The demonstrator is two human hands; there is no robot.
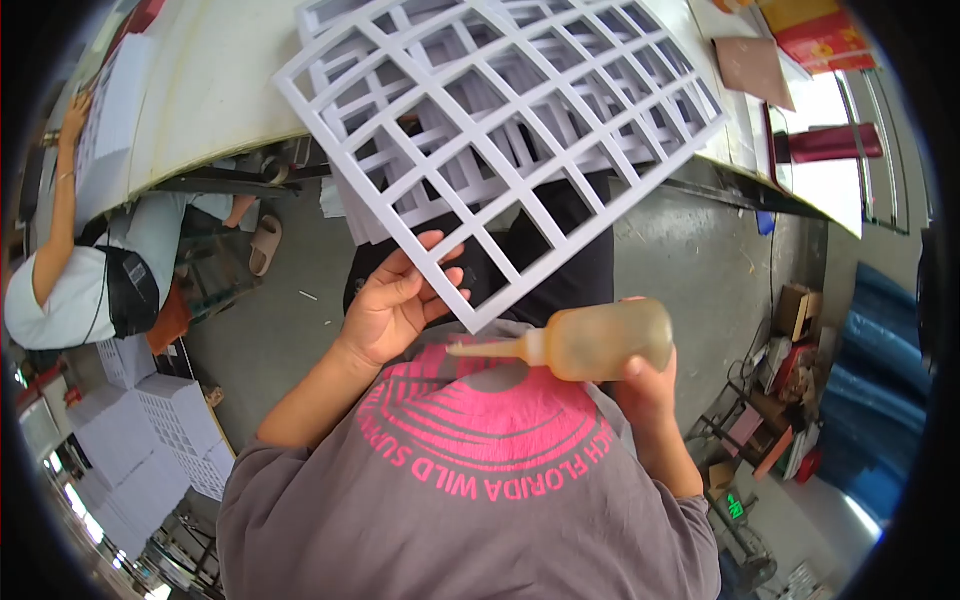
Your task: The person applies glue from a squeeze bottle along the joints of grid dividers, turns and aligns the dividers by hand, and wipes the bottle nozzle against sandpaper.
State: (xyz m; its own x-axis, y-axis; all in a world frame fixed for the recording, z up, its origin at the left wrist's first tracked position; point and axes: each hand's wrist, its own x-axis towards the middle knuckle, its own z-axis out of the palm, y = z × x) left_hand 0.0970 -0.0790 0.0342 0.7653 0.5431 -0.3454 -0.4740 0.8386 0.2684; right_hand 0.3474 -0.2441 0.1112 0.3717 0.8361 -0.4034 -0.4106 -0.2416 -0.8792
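My left hand (392, 305) has its fingers wrapped round the near corner of a white lattice panel (520, 185) with rows of square openings. The panel is tilted, its far part lying over several similar white lattices (450, 60) on the table. In my right hand (648, 385) is a squeeze bottle (612, 342) of yellowish, see-through plastic with a long thin nozzle. It lies sideways in front of my chest, the nozzle pointing left, just below the panel's near corner and apart from it. What the bottle contains is hard to make out.
A pale worktable (220, 95) spans the far side. At the left sits another person (75, 270), one hand on a stack of white lattices (110, 110). More white stacks (140, 440) stand on the left floor. Boxes (798, 310) and blue sheeting (865, 390) are at the right.
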